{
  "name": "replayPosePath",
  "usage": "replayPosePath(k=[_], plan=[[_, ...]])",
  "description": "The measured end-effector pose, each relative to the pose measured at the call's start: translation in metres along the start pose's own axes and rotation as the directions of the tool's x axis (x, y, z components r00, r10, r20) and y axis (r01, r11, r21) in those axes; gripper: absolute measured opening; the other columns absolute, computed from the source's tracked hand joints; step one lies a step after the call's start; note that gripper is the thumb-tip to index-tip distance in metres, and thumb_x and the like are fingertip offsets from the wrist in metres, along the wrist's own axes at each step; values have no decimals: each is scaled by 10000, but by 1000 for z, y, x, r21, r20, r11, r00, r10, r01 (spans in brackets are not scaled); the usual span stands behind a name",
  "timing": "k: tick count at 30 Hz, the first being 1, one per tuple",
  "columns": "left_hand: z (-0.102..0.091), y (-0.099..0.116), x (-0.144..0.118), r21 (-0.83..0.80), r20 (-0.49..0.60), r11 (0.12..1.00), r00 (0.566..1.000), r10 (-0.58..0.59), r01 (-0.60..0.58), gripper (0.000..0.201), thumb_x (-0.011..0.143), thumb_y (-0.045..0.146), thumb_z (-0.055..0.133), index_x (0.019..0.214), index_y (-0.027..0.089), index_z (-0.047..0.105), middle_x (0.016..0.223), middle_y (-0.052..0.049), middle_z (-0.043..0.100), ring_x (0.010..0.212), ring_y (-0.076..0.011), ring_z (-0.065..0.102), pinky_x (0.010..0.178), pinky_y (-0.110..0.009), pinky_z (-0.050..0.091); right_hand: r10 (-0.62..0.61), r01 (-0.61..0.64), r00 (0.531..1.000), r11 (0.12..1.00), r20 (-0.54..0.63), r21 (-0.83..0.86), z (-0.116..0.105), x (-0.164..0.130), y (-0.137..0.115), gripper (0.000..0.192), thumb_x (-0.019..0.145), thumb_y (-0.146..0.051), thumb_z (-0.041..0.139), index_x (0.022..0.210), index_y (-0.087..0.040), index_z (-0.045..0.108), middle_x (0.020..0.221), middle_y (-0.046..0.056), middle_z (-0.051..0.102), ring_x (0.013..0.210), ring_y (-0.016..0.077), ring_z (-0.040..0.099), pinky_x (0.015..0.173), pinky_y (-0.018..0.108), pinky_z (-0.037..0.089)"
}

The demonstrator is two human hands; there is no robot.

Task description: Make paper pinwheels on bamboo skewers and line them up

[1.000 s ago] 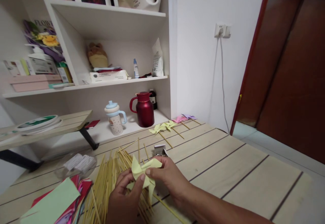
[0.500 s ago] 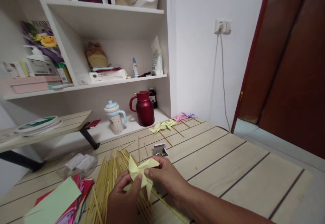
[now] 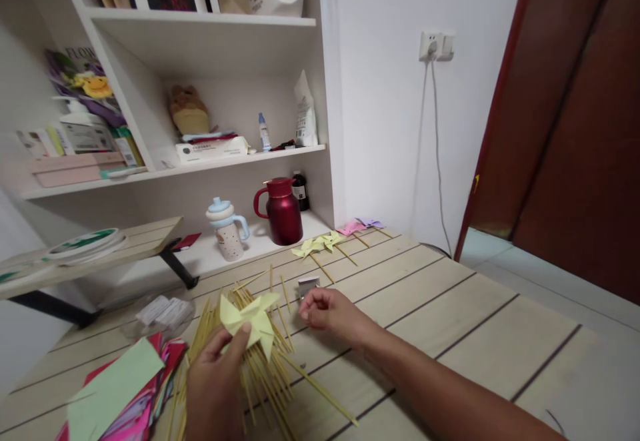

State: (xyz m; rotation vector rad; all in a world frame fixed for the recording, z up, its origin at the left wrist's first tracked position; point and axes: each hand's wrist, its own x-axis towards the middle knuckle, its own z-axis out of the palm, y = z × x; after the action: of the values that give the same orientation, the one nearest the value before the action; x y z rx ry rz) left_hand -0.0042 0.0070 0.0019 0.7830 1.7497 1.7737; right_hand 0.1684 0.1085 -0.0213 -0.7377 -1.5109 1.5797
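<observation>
My left hand (image 3: 216,374) is closed on a pale yellow folded-paper pinwheel (image 3: 256,317), its thumb pressed near the centre. The pinwheel is held above a spread of thin bamboo sticks (image 3: 267,397). To the right, my right hand (image 3: 330,314) has its fingers curled together just in front of a small open box (image 3: 307,285). That hand partly covers the box, and whatever is between its fingertips is too small or hidden to make out. One stick (image 3: 320,389) lies apart on the table below the right hand.
Finished pinwheels on sticks, yellow (image 3: 330,241), pink (image 3: 352,227) and purple (image 3: 369,223), lie along the table's back edge. Coloured paper sheets (image 3: 117,384) are stacked at left, near a clear plastic pack (image 3: 165,311). A red jug (image 3: 284,214) and a cup (image 3: 229,231) stand on the shelf.
My right hand has let go of the pinwheel and moved to the small box. My left hand has carried the pinwheel a little left.
</observation>
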Motion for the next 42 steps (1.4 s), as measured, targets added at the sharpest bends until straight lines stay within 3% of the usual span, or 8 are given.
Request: replayPosePath(k=[5,14,17,21,26,34,42], plan=[[3,6,13,-98,150,988,983,-102,117,391,604,447,819,866,170,730,766,-17,753,647,-164,673,610,-250,507,19,16,985,980,171,-199,-17,-16,11,53,664,-165,699,687,-170,747,554,-33,573,525,101,447,527,219,329],[3,-17,17,-139,110,970,976,-186,201,402,573,398,844,867,155,718,684,6,724,589,-153,643,567,-245,486,-119,264,927,881,357,-392,-11,-27,18,120,768,-172,720,790,-243,814,794,29,690,795,186,630,760,280,454],[-1,-12,16,-152,93,968,978,-185,197,355,550,376,839,809,166,719,673,12,715,574,-148,625,555,-244,477,-157,306,929,835,335,-458,-7,-29,22,133,818,-186,688,825,-240,809,809,39,688,791,187,637,736,277,475],[-4,-13,20,-160,64,973,986,-157,166,268,587,378,802,772,206,712,680,37,703,611,-140,622,585,-230,478,-148,271,953,806,264,-526,-5,-29,25,140,777,-112,703,802,-212,798,795,41,670,751,179,631,691,265,488],[-5,-17,21,-119,95,977,981,-167,178,310,595,456,797,733,194,705,623,36,665,556,-135,569,535,-239,451,-151,264,959,779,238,-569,-3,-25,29,176,765,-71,703,815,-209,799,818,47,684,757,178,640,699,263,505],[3,6,10,-163,64,964,977,-204,212,308,438,390,809,631,169,717,592,12,654,564,-154,581,543,-257,478,-197,339,938,686,285,-644,-2,-22,33,180,775,-57,708,855,-191,797,821,50,692,783,173,666,736,248,519],[8,11,5,-192,51,935,955,-292,297,302,420,365,828,634,197,696,578,28,668,535,-148,589,515,-250,466,-200,335,940,693,276,-639,-1,-24,32,171,761,-40,711,840,-168,792,813,56,707,781,174,674,734,245,520]])
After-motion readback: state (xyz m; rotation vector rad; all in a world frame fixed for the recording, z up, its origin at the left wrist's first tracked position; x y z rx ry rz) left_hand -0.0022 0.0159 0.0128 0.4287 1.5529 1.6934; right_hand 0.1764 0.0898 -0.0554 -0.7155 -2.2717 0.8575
